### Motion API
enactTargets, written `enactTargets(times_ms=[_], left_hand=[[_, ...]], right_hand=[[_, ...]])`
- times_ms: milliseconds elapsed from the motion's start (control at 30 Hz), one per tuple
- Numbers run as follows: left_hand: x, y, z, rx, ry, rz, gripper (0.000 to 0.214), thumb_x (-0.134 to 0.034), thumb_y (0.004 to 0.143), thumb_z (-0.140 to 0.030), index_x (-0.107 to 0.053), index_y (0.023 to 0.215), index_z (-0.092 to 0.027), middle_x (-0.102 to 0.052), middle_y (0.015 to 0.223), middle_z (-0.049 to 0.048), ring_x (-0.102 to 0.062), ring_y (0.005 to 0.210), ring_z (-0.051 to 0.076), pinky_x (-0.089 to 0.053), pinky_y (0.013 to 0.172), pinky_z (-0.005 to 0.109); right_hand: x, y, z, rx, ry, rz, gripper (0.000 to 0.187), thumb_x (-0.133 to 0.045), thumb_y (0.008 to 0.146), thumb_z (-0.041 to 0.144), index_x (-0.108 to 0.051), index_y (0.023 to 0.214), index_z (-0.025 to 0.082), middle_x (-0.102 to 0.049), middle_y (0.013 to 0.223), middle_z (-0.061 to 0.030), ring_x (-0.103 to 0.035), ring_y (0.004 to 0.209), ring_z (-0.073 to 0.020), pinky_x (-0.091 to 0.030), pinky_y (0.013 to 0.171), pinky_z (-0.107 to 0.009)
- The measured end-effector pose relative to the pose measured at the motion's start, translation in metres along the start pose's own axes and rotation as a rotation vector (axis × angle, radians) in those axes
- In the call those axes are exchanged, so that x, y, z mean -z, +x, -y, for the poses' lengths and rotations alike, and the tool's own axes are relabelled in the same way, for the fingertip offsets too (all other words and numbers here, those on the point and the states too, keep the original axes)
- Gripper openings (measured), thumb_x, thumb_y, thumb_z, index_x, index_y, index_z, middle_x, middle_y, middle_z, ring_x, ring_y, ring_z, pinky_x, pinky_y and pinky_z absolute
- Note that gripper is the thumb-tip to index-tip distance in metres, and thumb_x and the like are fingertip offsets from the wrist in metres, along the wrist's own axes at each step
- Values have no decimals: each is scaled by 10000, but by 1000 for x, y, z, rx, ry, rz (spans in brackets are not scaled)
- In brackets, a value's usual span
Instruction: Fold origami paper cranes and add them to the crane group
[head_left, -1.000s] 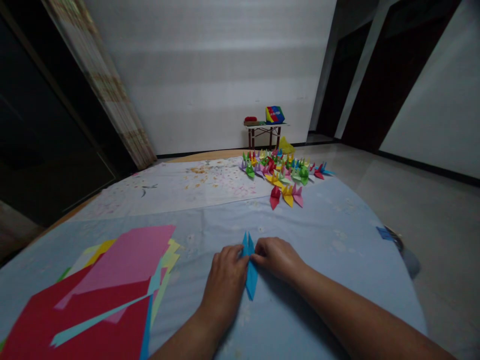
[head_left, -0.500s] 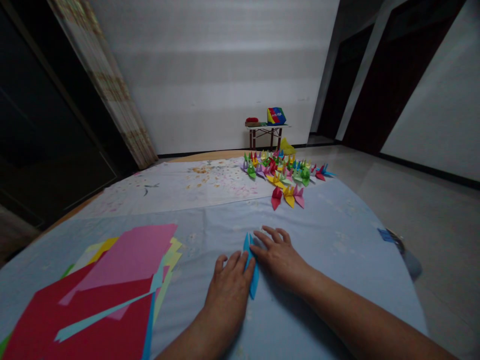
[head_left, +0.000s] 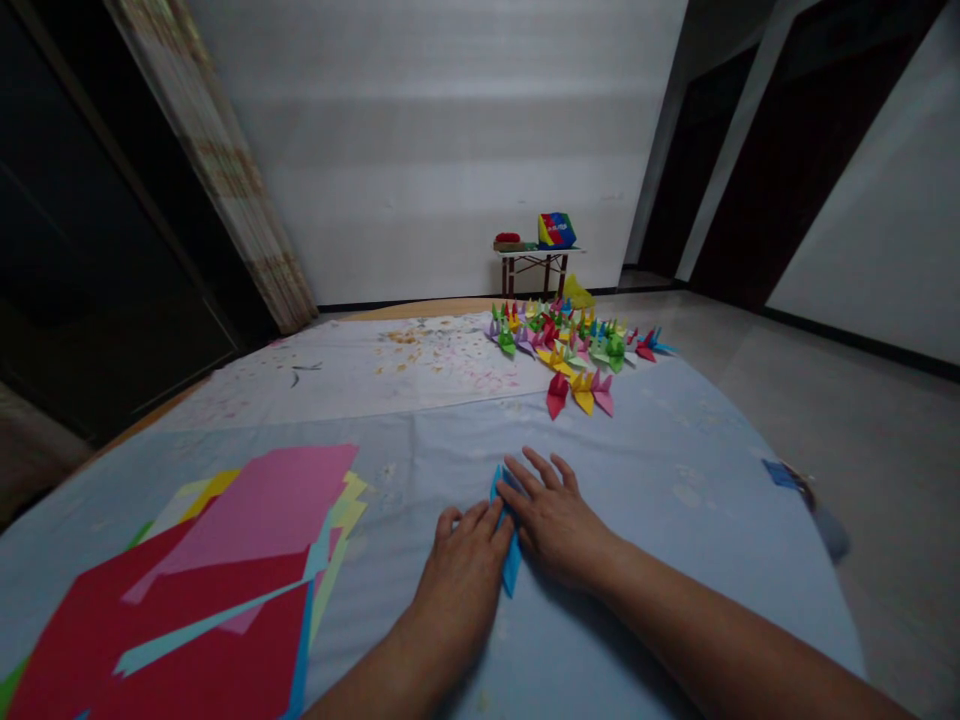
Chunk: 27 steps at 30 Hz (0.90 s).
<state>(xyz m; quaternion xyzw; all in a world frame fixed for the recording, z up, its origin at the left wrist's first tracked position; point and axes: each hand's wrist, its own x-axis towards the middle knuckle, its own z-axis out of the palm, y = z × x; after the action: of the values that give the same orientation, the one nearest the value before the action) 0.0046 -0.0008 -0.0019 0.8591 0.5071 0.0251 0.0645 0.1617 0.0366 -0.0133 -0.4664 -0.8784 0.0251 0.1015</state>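
Note:
A narrow strip of blue folded paper (head_left: 511,570), pointed at its ends, lies lengthwise on the cloth in front of me. My left hand (head_left: 466,560) grips its left edge, thumb and index finger pressed close on the paper and the other fingers bent. From the right, my right hand (head_left: 555,515) reaches over the upper part, open with its fingers spread and its thumb side touching the paper. Both hands cover the middle of the strip. Beyond them stand a red, a yellow and a pink paper crane (head_left: 602,392) in a short row.
Coloured paper sheets (head_left: 187,600) lie stacked at the left, with a pale blue offcut (head_left: 217,612) on top. Many paper cranes (head_left: 570,340) crowd the far right of the round, cloth-covered table (head_left: 360,395). Behind it a small stand (head_left: 536,252) holds a multicoloured box (head_left: 556,231).
My right hand has shifted slightly left and now covers more of the blue paper's upper part. My left hand stays on the paper. The view has moved a little.

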Motion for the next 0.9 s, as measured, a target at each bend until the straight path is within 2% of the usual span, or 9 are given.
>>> enactTargets(times_ms=[333,700,800,900], left_hand=[[6,0,-1,11,-16,43,411,-274,889,-173,-448,1260,-195,-414,1363,87,-375,1230,249,-249,990,503],[1,0,3,-9,-10,3,406,-335,868,-182,-450,1256,-222,-433,1349,92,-399,1204,256,-246,970,515],[2,0,4,-15,-23,-9,397,-340,867,-186,-459,1243,-233,-439,1345,85,-396,1204,254,-238,970,519],[4,0,5,-26,-43,-7,394,-332,868,-191,-456,1239,-239,-461,1329,72,-395,1203,250,-238,969,521]], right_hand=[[0,7,-3,-64,-19,30,500,-382,826,365,-390,1301,210,-260,1431,-82,-61,1327,-296,12,1030,-493],[2,25,-14,-129,-39,34,506,-436,788,292,-411,1289,222,-236,1443,-71,-57,1328,-293,-3,1021,-513],[5,18,-13,-77,-2,3,473,-425,806,281,-421,1279,286,-209,1454,-31,-33,1331,-289,2,1016,-521],[4,10,-10,6,43,36,429,-398,833,323,-438,1261,330,-242,1444,-9,-39,1331,-290,-12,1015,-526]])
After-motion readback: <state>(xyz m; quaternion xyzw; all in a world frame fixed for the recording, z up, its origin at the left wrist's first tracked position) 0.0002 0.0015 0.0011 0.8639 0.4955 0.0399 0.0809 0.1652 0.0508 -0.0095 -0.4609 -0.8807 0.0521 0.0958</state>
